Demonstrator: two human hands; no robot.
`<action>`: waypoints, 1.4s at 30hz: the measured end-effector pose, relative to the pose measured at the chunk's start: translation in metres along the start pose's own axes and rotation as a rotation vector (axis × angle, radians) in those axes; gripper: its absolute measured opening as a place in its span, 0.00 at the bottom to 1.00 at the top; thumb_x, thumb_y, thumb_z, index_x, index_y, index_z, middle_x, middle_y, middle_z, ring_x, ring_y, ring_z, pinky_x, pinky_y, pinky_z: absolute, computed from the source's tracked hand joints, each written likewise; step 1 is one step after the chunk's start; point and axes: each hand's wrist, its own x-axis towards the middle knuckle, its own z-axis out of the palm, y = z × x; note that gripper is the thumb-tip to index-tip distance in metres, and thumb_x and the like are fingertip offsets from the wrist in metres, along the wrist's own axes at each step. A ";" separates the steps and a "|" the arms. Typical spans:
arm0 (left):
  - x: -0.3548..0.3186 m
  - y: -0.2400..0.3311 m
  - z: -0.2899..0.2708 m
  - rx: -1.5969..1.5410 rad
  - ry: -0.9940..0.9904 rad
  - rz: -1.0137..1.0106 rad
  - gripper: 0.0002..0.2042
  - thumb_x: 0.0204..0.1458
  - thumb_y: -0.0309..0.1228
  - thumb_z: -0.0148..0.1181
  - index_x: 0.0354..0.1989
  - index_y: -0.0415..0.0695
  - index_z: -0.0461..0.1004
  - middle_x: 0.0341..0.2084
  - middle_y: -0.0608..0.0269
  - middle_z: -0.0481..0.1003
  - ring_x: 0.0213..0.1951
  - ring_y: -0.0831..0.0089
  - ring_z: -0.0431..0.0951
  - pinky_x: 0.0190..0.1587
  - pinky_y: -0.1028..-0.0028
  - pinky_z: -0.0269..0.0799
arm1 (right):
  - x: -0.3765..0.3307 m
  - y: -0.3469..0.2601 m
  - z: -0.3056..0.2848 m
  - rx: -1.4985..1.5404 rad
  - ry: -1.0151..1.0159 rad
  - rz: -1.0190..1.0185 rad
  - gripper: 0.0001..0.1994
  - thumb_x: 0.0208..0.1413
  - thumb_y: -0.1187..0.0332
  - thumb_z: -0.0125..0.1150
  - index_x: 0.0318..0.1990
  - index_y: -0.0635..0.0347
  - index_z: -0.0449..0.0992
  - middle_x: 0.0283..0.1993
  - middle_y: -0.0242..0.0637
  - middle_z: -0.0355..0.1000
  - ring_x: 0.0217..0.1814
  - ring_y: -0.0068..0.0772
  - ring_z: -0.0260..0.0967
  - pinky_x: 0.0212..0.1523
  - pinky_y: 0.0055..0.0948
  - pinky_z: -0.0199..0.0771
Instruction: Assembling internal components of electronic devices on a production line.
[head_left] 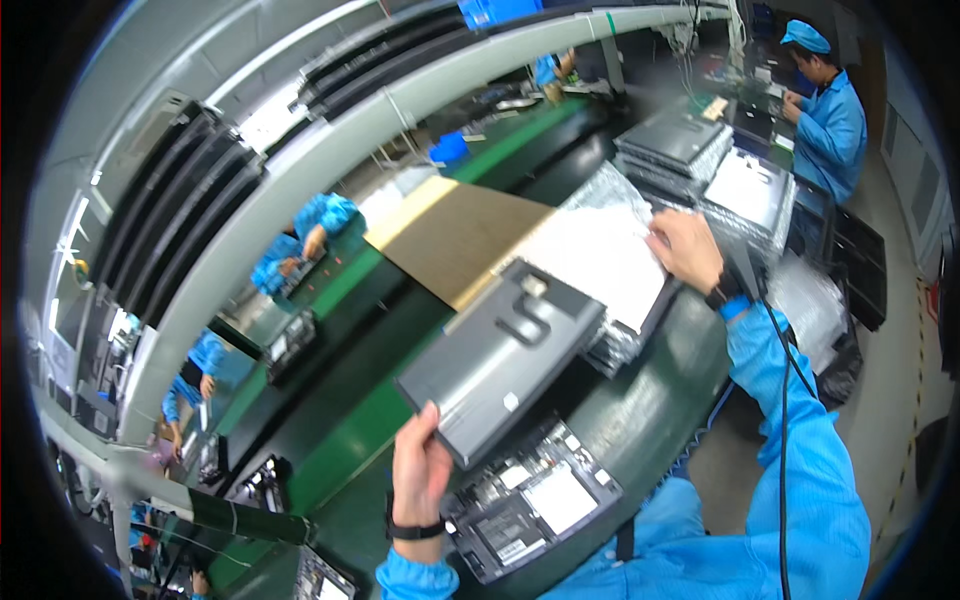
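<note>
My left hand (pixel 420 465) grips the near corner of a dark grey laptop base cover (pixel 505 355), held flat above the bench. Under it lies an open laptop chassis (pixel 535 505) with bare circuit boards and a white label. My right hand (pixel 685 248) reaches out to the right and pinches the edge of a white sheet (pixel 600 260) lying on a stack wrapped in clear bubble bags (pixel 620 345). A black wrist strap with a cord (pixel 780 370) hangs from my right wrist.
A brown cardboard sheet (pixel 460 235) lies beyond the cover on the green conveyor belt (pixel 370 420). Stacked grey laptops (pixel 675 145) stand far right. A person in blue (pixel 825 120) works there; other blue-clad workers (pixel 300 240) sit across the line.
</note>
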 end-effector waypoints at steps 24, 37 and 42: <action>-0.096 -0.017 -0.016 0.521 0.024 -0.222 0.09 0.61 0.28 0.67 0.42 0.33 0.82 0.33 0.68 0.80 0.34 0.84 0.75 0.36 0.80 0.70 | -0.237 0.358 0.007 -0.483 -0.176 0.503 0.16 0.64 0.62 0.55 0.49 0.63 0.82 0.51 0.56 0.80 0.56 0.57 0.76 0.59 0.48 0.73; -0.142 -0.019 -0.030 0.379 -0.088 -0.186 0.11 0.61 0.24 0.66 0.49 0.33 0.82 0.36 0.68 0.82 0.39 0.83 0.78 0.41 0.78 0.76 | -0.224 -0.081 -0.102 1.035 -0.276 0.702 0.26 0.76 0.55 0.43 0.67 0.68 0.68 0.61 0.49 0.74 0.44 0.33 0.80 0.33 0.22 0.78; -0.196 -0.016 -0.048 0.451 -0.007 -0.444 0.12 0.59 0.24 0.68 0.48 0.30 0.81 0.39 0.61 0.83 0.41 0.79 0.79 0.46 0.77 0.76 | -0.266 -0.184 -0.083 1.609 -0.977 0.852 0.15 0.74 0.63 0.50 0.55 0.68 0.73 0.44 0.51 0.79 0.31 0.33 0.78 0.27 0.25 0.75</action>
